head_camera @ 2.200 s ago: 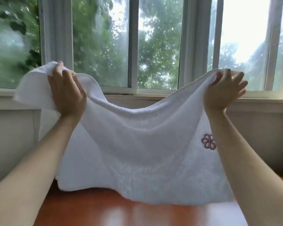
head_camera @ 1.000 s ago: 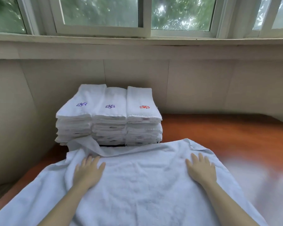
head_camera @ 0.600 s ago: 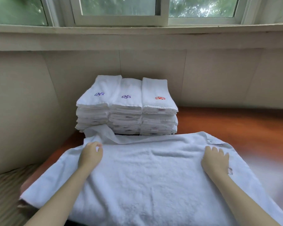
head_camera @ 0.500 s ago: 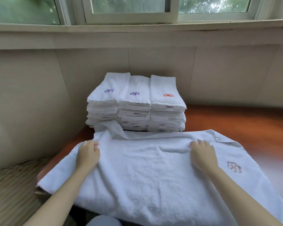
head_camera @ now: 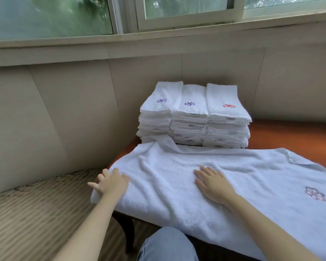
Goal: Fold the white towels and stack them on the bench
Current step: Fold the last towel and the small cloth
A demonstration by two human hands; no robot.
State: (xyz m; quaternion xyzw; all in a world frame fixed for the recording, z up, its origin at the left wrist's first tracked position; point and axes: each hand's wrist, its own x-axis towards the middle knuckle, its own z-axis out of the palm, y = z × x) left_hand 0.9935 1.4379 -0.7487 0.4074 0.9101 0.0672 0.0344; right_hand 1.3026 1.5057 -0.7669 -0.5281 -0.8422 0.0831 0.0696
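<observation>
risk number one looks like the overhang: the open towel (head_camera: 205, 185) lies spread across the near part of the bench (head_camera: 290, 136), and its left end and near edge droop past the bench edge toward the striped floor covering (head_camera: 26, 213), so a careless tug could probably drag the whole thing off. the left hand (head_camera: 111, 183) sits right at that hanging left end with fingers spread, resting on the cloth; hard to tell if any fingertips are tucked under the edge. the right hand (head_camera: 213, 185) lies flat, palm down, fingers straight, pressing the middle of the towel. second worry: a far corner of the towel is flipped up and touching the foot of the folded stacks (head_camera: 194, 117), three neat piles side by side against the wall panel (head_camera: 64, 110) under the window (head_camera: 177, 8). a sweeping fold from the left could likely catch that corner and nudge the leftmost pile out of line. ripples in the terry near the left hand may get trapped as a lumpy crease if they are not smoothed first. as for markings, no readable writing anywhere. just embroidered flower logos: a pale pink one (head_camera: 315, 193) on the open towel's right end, two purple and one red on the stack tops. small tags peek out between layers, too tiny to read. a blue-jeaned knee (head_camera: 167, 245) shows at the bottom.
</observation>
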